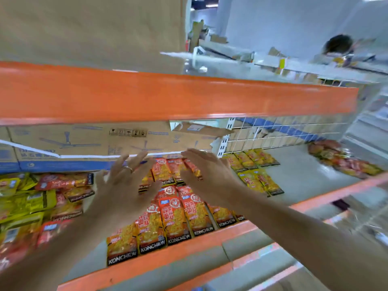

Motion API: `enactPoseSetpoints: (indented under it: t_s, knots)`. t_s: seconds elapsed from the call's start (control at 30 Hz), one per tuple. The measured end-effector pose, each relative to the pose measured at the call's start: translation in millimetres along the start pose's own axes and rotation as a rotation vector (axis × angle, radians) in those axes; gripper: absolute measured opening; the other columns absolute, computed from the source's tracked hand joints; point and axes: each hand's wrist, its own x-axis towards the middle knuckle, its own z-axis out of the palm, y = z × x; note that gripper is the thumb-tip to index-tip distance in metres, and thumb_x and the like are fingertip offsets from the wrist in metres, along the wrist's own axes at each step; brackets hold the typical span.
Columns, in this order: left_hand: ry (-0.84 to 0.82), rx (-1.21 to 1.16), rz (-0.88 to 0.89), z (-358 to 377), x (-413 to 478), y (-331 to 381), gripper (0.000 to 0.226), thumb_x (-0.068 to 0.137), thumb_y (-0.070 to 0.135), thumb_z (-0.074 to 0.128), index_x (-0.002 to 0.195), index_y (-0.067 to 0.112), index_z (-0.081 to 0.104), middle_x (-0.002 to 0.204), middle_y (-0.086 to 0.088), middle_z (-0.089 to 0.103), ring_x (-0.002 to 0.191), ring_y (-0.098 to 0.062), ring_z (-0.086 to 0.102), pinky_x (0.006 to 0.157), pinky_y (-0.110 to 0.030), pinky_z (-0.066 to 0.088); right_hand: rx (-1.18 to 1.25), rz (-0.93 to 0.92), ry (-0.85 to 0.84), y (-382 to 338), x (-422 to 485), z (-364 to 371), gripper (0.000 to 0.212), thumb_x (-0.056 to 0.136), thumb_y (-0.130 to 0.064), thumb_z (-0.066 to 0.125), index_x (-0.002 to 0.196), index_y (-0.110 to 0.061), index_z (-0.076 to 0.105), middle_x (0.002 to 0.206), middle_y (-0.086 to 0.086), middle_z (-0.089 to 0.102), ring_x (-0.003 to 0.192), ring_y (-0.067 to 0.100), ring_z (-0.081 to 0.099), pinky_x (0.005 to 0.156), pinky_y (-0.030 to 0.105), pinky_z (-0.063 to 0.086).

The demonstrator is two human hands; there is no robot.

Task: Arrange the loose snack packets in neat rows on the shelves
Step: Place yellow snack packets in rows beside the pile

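Note:
Orange KONCHEW snack packets (178,219) lie in overlapping rows on the grey shelf (304,181), running from its front edge to the back. My left hand (123,185) hovers over their left side with fingers spread and a ring on one finger. My right hand (207,175) reaches over the back row, fingers straight, holding nothing. Yellow packets (256,175) lie in short rows to the right. A loose heap of yellow and red packets (37,202) fills the shelf's left end.
An orange beam (178,97) of the upper shelf crosses above my hands. A flat cardboard box (84,143) stands behind the packets, with a white wire grid (283,133) to its right. Another loose pile of packets (340,158) lies at the far right. A person's head (338,44) shows beyond.

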Motion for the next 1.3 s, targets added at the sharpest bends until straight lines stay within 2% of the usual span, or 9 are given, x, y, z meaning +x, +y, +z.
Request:
enactPoseSetpoints:
  t_s: [0.17, 0.27, 0.33, 0.57, 0.77, 0.87, 1.0, 1.17, 1.3]
  knots:
    - [0.111, -0.176, 0.009, -23, -51, 24, 0.074, 0.083, 0.079, 0.015, 0.15, 0.051, 0.028, 0.159, 0.029, 0.016, 0.15, -0.013, 0.012, 0.115, -0.055, 0.018, 0.066, 0.004, 0.024, -32, -36, -13, 0.053, 0.094, -0.051, 0.047, 0.145, -0.035, 0.04, 0.151, -0.015, 0.041, 0.14, 0.013, 0.03, 0.115, 0.043, 0.016]
    - [0.153, -0.193, -0.01, -34, -86, 28, 0.073, 0.084, 0.078, 0.02, 0.149, 0.048, 0.033, 0.161, 0.019, 0.028, 0.151, -0.019, 0.02, 0.116, -0.056, 0.022, 0.068, -0.049, -0.042, -55, -53, -11, 0.064, 0.086, -0.062, 0.04, 0.145, -0.038, 0.038, 0.153, -0.015, 0.038, 0.142, 0.015, 0.031, 0.114, 0.054, 0.023]
    - [0.126, -0.182, -0.086, -38, -106, 24, 0.081, 0.08, 0.078, 0.017, 0.151, 0.043, 0.035, 0.163, 0.016, 0.024, 0.152, -0.019, 0.016, 0.117, -0.054, 0.018, 0.08, -0.078, -0.067, -73, -59, -8, 0.065, 0.087, -0.062, 0.043, 0.146, -0.035, 0.041, 0.154, -0.013, 0.039, 0.143, 0.015, 0.03, 0.115, 0.056, 0.021]
    - [0.131, -0.061, -0.384, -50, -172, -26, 0.071, 0.084, 0.072, 0.025, 0.15, 0.048, 0.03, 0.163, 0.016, 0.02, 0.149, -0.026, 0.016, 0.113, -0.058, 0.021, 0.151, -0.24, -0.159, -113, -61, 14, 0.06, 0.096, -0.048, 0.055, 0.149, -0.027, 0.04, 0.154, -0.007, 0.039, 0.143, 0.014, 0.028, 0.119, 0.041, 0.018]
    - [0.188, 0.038, -0.583, -61, -207, -42, 0.077, 0.078, 0.075, 0.025, 0.146, 0.041, 0.04, 0.16, 0.013, 0.03, 0.146, -0.025, 0.025, 0.113, -0.054, 0.027, 0.143, -0.453, -0.222, -129, -46, 35, 0.083, 0.08, -0.07, 0.036, 0.147, -0.022, 0.045, 0.15, 0.001, 0.048, 0.138, 0.022, 0.042, 0.115, 0.041, 0.031]
    - [0.224, 0.023, -0.664, -74, -216, -49, 0.077, 0.078, 0.074, 0.033, 0.147, 0.039, 0.04, 0.161, 0.011, 0.03, 0.147, -0.027, 0.025, 0.114, -0.057, 0.026, 0.151, -0.509, -0.241, -139, -36, 37, 0.067, 0.092, -0.057, 0.052, 0.147, -0.019, 0.046, 0.15, 0.002, 0.047, 0.138, 0.021, 0.042, 0.113, 0.032, 0.027]
    - [0.242, 0.103, -0.731, -81, -227, -59, 0.072, 0.085, 0.073, 0.041, 0.148, 0.039, 0.038, 0.16, 0.014, 0.029, 0.147, -0.024, 0.025, 0.112, -0.057, 0.026, 0.122, -0.588, -0.263, -154, -20, 47, 0.08, 0.082, -0.072, 0.036, 0.148, -0.027, 0.042, 0.153, -0.005, 0.043, 0.138, 0.02, 0.042, 0.113, 0.052, 0.032]
    - [0.247, 0.145, -0.799, -78, -231, -79, 0.076, 0.083, 0.073, 0.037, 0.149, 0.036, 0.038, 0.159, 0.012, 0.033, 0.146, -0.025, 0.028, 0.11, -0.054, 0.027, 0.1, -0.667, -0.327, -183, 1, 71, 0.067, 0.095, -0.052, 0.054, 0.153, -0.026, 0.032, 0.156, 0.002, 0.038, 0.142, 0.025, 0.036, 0.113, 0.055, 0.03]
    - [0.259, 0.138, -0.809, -65, -230, -112, 0.079, 0.081, 0.076, 0.036, 0.149, 0.035, 0.039, 0.159, 0.01, 0.034, 0.146, -0.026, 0.028, 0.111, -0.053, 0.025, 0.067, -0.752, -0.308, -212, 26, 102, 0.064, 0.095, -0.045, 0.056, 0.152, -0.025, 0.034, 0.154, 0.003, 0.042, 0.14, 0.028, 0.039, 0.113, 0.047, 0.031]
